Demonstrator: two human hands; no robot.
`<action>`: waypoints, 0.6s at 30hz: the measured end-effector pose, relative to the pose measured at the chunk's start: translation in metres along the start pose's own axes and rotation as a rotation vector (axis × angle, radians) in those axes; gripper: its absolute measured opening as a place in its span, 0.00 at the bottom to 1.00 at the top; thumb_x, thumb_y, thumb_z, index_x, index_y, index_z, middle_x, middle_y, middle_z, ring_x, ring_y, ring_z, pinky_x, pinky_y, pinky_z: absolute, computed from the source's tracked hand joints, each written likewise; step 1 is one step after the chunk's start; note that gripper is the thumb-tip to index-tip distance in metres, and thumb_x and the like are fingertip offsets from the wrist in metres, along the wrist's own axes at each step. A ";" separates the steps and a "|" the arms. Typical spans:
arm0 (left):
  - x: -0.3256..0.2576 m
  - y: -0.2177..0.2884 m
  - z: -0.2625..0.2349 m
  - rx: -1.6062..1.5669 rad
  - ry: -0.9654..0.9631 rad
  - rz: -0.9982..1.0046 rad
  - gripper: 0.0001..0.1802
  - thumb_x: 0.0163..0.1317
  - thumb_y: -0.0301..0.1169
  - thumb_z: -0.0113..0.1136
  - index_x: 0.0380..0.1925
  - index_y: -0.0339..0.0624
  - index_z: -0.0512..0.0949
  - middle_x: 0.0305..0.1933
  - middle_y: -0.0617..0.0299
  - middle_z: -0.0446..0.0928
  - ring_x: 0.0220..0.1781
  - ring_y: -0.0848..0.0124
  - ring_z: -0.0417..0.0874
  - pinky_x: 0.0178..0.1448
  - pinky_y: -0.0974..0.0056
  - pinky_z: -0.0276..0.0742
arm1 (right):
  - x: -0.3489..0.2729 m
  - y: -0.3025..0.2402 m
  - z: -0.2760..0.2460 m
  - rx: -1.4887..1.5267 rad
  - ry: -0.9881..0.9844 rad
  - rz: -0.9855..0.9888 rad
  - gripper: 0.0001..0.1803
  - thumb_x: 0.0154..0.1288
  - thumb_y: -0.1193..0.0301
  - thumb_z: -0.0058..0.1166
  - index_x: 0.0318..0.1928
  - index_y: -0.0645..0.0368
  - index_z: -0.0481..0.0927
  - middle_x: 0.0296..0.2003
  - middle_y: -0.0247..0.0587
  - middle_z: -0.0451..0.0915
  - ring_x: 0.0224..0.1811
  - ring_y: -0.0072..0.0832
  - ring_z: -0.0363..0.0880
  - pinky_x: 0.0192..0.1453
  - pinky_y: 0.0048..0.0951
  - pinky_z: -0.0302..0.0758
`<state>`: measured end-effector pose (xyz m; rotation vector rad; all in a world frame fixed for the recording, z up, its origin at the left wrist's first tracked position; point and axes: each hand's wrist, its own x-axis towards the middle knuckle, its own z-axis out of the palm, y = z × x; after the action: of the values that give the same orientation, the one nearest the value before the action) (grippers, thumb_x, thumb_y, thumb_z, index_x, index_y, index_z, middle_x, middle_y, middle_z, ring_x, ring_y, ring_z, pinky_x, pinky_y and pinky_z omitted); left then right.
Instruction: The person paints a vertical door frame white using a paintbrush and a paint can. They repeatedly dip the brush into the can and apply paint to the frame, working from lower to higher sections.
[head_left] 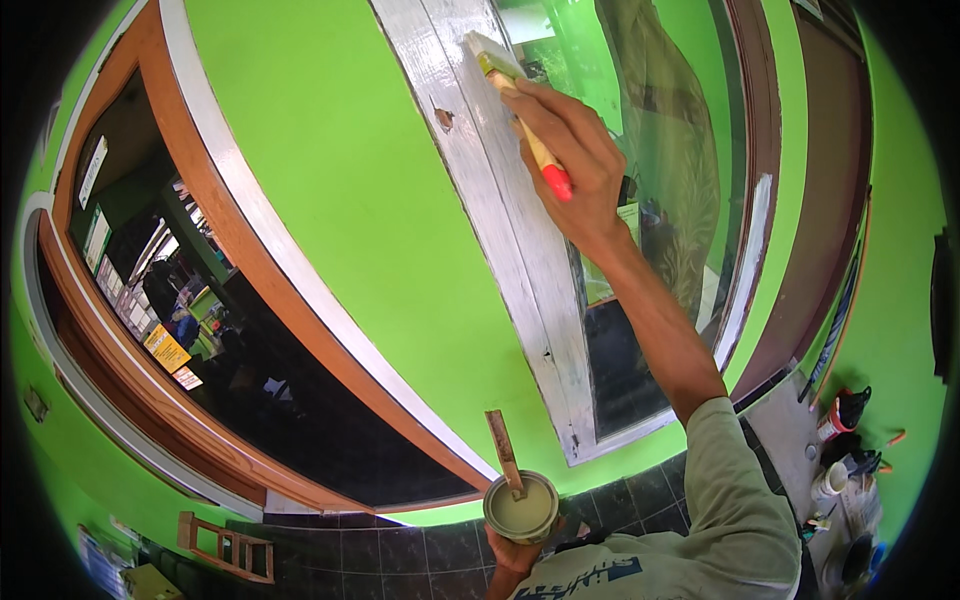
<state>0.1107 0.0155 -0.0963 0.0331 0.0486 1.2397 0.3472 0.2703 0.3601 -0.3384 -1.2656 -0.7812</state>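
Observation:
My right hand (580, 165) is closed around a paintbrush (543, 152) with a pale wooden handle and a red tip. Its bristles touch the upper part of the white window frame (490, 190), near the glass. Streaky white paint covers that frame, which has a rough brown hole toward its left edge. Low in front of me, my left hand (512, 552) holds a paint can (521, 508) from beneath and the side. Pale paint fills part of the can, and a flat wooden stick (504, 450) stands tilted in it. Some of the left fingers are hidden.
Bright green wall (340, 150) surrounds the frame. An orange-brown framed dark window (300, 400) is at left. A small wooden ladder (226, 547) stands on dark floor tiles (400, 550). Containers, including a white cup (830, 481), sit at lower right near a leaning pole (848, 300).

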 end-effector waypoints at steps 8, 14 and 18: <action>-0.002 -0.002 0.007 0.140 0.032 0.017 0.45 0.68 0.66 0.55 0.75 0.52 0.64 0.77 0.45 0.62 0.81 0.43 0.59 0.75 0.18 0.55 | -0.007 -0.005 -0.001 -0.041 0.007 -0.032 0.33 0.48 0.87 0.65 0.58 0.51 0.85 0.54 0.36 0.84 0.53 0.39 0.84 0.53 0.34 0.85; -0.001 -0.003 0.010 0.091 0.027 0.014 0.45 0.68 0.67 0.54 0.74 0.50 0.65 0.76 0.44 0.64 0.79 0.43 0.61 0.74 0.20 0.59 | -0.001 -0.004 -0.003 -0.024 0.030 -0.047 0.31 0.50 0.86 0.65 0.57 0.50 0.85 0.55 0.36 0.84 0.53 0.39 0.84 0.55 0.35 0.85; 0.000 -0.004 0.011 0.205 0.081 0.057 0.45 0.67 0.67 0.55 0.74 0.51 0.65 0.75 0.45 0.65 0.78 0.44 0.63 0.73 0.22 0.61 | -0.003 -0.006 0.001 -0.014 -0.050 0.014 0.28 0.54 0.87 0.66 0.56 0.53 0.87 0.53 0.37 0.86 0.52 0.37 0.85 0.55 0.34 0.83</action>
<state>0.1146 0.0139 -0.0857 0.1632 0.2460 1.2891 0.3417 0.2678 0.3562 -0.3799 -1.3036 -0.7738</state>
